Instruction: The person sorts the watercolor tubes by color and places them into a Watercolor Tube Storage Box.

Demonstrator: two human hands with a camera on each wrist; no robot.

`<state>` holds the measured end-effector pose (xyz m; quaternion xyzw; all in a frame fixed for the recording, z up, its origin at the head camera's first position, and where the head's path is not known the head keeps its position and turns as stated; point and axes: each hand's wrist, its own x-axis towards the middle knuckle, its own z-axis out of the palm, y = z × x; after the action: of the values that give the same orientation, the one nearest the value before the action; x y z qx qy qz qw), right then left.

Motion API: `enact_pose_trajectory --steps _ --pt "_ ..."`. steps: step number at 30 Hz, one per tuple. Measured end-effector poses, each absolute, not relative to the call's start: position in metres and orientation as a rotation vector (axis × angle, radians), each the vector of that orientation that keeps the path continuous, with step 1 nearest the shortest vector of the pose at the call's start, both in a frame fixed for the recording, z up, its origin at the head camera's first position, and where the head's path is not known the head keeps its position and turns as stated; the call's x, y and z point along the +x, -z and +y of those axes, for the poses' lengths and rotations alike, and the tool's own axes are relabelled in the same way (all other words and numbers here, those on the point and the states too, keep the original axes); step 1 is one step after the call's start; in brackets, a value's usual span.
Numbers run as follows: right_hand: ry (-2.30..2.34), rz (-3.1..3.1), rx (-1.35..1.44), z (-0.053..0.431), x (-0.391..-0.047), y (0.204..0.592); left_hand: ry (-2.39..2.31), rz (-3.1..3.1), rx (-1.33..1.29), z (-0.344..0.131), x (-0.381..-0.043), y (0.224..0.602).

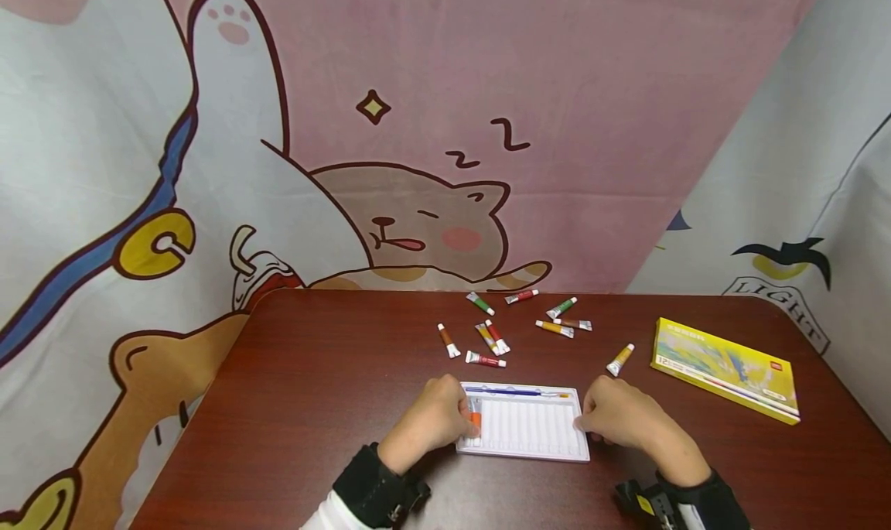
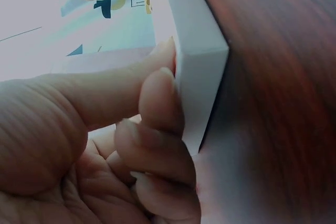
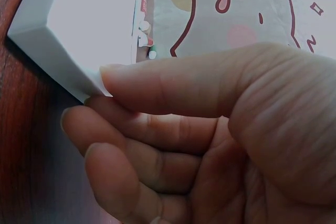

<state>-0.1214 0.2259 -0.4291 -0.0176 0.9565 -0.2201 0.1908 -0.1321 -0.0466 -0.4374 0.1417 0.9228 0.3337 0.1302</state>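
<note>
A white plastic tray (image 1: 532,454) with ridged slots lies on the table in front of me. A blue paintbrush (image 1: 503,391) rests along its back groove, and an orange paint tube (image 1: 476,419) lies in the leftmost slot. My left hand (image 1: 437,415) grips the tray's left edge, thumb over the rim and curled fingers against the side wall (image 2: 202,72). On the opposite edge, my right hand (image 1: 623,414) pinches the rim between thumb (image 3: 168,85) and index finger, its other fingers loosely curled below.
Several small paint tubes (image 1: 486,359) in red, green, yellow and brown lie scattered behind the tray. One yellow tube (image 1: 620,360) is just beyond my right hand. A flat yellow box (image 1: 727,369) lies at the right. A cartoon-printed cloth (image 1: 557,66) hangs behind the table.
</note>
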Motion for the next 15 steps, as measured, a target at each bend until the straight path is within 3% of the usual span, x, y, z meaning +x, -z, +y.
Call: enact_pose_trajectory --steps 15 --pt "0.635 2.684 -0.05 0.2264 -0.1213 0.4281 -0.979 2.66 0.432 -0.0473 -0.1334 0.4361"
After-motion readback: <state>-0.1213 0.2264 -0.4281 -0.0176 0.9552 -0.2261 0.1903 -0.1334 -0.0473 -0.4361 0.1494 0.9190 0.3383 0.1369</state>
